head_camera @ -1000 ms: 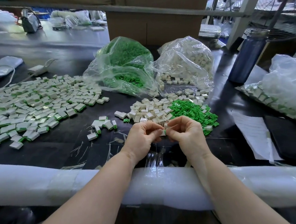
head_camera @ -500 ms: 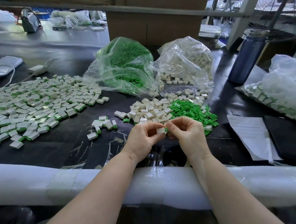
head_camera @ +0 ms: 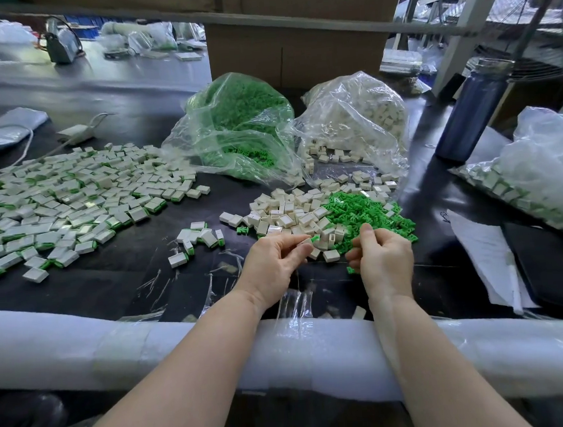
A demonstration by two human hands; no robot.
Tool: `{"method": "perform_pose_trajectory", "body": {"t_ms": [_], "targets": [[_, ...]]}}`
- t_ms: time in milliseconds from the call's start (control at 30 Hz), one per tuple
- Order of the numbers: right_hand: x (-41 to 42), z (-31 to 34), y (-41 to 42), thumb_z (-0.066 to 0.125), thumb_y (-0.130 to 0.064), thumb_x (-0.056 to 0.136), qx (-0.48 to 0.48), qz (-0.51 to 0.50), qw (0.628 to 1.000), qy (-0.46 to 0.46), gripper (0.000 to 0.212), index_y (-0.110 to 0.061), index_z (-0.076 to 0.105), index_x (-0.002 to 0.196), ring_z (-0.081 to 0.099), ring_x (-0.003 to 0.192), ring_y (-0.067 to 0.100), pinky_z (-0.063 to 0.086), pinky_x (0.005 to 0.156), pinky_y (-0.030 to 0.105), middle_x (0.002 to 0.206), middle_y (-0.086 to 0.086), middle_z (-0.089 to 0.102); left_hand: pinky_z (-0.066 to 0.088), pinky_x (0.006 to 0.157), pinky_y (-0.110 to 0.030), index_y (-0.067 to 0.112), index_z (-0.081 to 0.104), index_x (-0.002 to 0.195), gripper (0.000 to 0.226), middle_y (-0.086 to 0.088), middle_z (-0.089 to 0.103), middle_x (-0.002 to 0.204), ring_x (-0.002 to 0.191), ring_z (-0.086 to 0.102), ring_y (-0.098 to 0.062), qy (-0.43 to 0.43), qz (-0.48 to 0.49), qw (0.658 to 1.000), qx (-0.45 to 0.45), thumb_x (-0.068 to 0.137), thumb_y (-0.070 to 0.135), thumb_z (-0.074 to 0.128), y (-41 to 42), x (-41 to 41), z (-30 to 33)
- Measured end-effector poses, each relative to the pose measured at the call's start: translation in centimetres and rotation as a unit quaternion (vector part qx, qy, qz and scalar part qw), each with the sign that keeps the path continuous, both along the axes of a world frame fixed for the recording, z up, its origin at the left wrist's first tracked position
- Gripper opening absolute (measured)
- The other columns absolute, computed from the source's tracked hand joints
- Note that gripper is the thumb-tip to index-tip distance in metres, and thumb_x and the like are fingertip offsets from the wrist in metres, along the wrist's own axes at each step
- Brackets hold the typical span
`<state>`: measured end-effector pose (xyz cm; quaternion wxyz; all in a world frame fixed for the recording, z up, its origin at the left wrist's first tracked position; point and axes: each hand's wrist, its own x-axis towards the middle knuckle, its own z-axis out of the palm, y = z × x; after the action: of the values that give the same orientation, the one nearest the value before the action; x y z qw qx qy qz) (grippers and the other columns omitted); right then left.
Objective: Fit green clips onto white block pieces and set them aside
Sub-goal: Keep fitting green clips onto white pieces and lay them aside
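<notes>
Head view: a wide spread of finished pieces (head_camera: 60,208) — white blocks with green edges showing — covers the left of the dark bench (head_camera: 118,278), and a small cluster of finished ones (head_camera: 202,237) lies nearer the middle. That looks like a good share done. Plenty is left, though: a loose heap of bare white blocks (head_camera: 290,212) sits beside a heap of green clips (head_camera: 367,214), and behind them stand a bag of green clips (head_camera: 240,122) and a bag of white blocks (head_camera: 357,121), both well filled.

The left hand (head_camera: 273,264) has its grip pinched on a white block (head_camera: 305,243) with a bit of green at its end, just at the near edge of the heaps. The right hand (head_camera: 383,256) is apart from it, fingers loosely curled; whether its grip holds a clip cannot be told. By my judgement, one more piece is fitted or nearly so, not yet set aside.
</notes>
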<state>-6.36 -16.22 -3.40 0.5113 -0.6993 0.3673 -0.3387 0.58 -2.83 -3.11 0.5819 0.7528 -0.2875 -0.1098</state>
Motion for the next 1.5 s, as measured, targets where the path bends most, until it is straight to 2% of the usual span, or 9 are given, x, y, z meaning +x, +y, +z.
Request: {"method": "perform_pose_trajectory", "body": {"t_ms": [67,200,333,467,700,900,1067,1300,1500], "targets": [[0.1,0.1,0.2,0.049,-0.019,0.096,0.009,0.050,0.998,-0.022,0.033,-0.014,0.058,0.064,0.059,0.056,0.020,0.053,0.070,0.044,0.057,0.002,0.062,0.051,0.080,-0.016,0.013,0.068,0.106,0.020,0.007,0.066,0.084,0.079,0.062,-0.007,0.028,-0.007,0.999,-0.015,0.088,0.017,0.060,0.0,0.0,-0.1],[-0.1,0.5,0.8,0.052,-0.006,0.093,-0.011,0.123,0.992,-0.037,0.024,-0.018,0.061,0.075,0.063,0.069,0.017,0.055,0.074,0.033,0.070,0.000,0.065,0.053,0.073,-0.016,0.026,0.065,0.084,0.015,0.004,0.068,0.079,0.072,0.065,-0.007,0.050,-0.029,0.998,-0.034,0.090,0.014,0.058,-0.1,-0.1,-0.2],[-0.5,1.0,1.1,0.063,-0.001,0.085,-0.093,0.150,0.984,-0.038,0.016,-0.017,0.068,0.083,0.062,0.077,0.007,0.049,0.078,0.019,0.078,-0.007,0.067,0.053,0.071,-0.017,0.026,0.062,0.083,0.015,0.004,0.069,0.076,0.070,0.065,-0.007,0.065,-0.037,0.996,-0.045,0.090,0.013,0.058,-0.1,-0.1,-0.1],[-0.6,1.4,1.6,0.066,-0.004,0.083,-0.094,0.189,0.976,-0.052,0.010,-0.012,0.071,0.083,0.059,0.069,-0.002,0.047,0.071,0.012,0.075,-0.006,0.067,0.054,0.071,-0.019,0.026,0.060,0.082,0.015,0.004,0.068,0.074,0.069,0.064,-0.009,0.065,-0.042,0.996,-0.052,0.089,0.012,0.059,-0.1,-0.1,-0.1],[-1.0,1.7,1.7,0.068,-0.007,0.082,-0.048,0.214,0.973,-0.064,0.010,-0.014,0.069,0.075,0.056,0.060,-0.001,0.048,0.063,0.016,0.067,-0.004,0.065,0.055,0.078,-0.026,0.020,0.065,0.084,0.008,-0.006,0.068,0.083,0.076,0.063,-0.015,0.047,-0.051,0.997,-0.027,0.087,0.013,0.062,0.0,-0.2,0.2],[-0.8,1.6,1.8,0.069,-0.002,0.080,-0.044,0.221,0.973,-0.048,0.016,-0.013,0.067,0.068,0.057,0.065,0.004,0.048,0.068,0.016,0.070,-0.006,0.065,0.043,0.071,-0.007,0.013,0.071,0.092,0.009,0.007,0.067,0.079,0.070,0.058,0.004,0.005,-0.040,0.999,0.012,0.085,0.012,0.065,0.1,-0.3,0.2],[-0.7,1.4,1.6,0.069,-0.002,0.079,-0.050,0.235,0.970,-0.031,0.015,-0.010,0.067,0.067,0.056,0.066,0.012,0.047,0.069,0.025,0.068,0.001,0.063,0.047,0.083,-0.017,0.008,0.072,0.096,0.014,-0.003,0.070,0.090,0.083,0.061,-0.009,-0.036,-0.040,0.998,0.042,0.086,0.012,0.064,0.1,-0.5,0.3],[-0.5,1.0,1.5,0.070,-0.003,0.079,-0.018,0.242,0.969,-0.043,0.014,-0.008,0.068,0.066,0.056,0.064,0.016,0.048,0.067,0.031,0.066,0.006,0.063,0.046,0.078,-0.010,0.011,0.072,0.098,0.014,0.001,0.069,0.087,0.082,0.062,-0.007,-0.051,-0.015,0.997,0.049,0.086,0.013,0.065,0.2,-0.7,0.3],[-0.5,0.7,1.4,0.076,-0.007,0.074,0.037,0.245,0.965,-0.080,0.009,-0.007,0.069,0.068,0.060,0.061,0.014,0.050,0.060,0.025,0.066,0.005,0.067,0.054,0.082,-0.039,0.020,0.068,0.090,0.008,-0.015,0.069,0.088,0.083,0.065,-0.030,0.008,-0.017,1.000,0.002,0.085,0.014,0.065,0.2,-0.9,0.7]]}}
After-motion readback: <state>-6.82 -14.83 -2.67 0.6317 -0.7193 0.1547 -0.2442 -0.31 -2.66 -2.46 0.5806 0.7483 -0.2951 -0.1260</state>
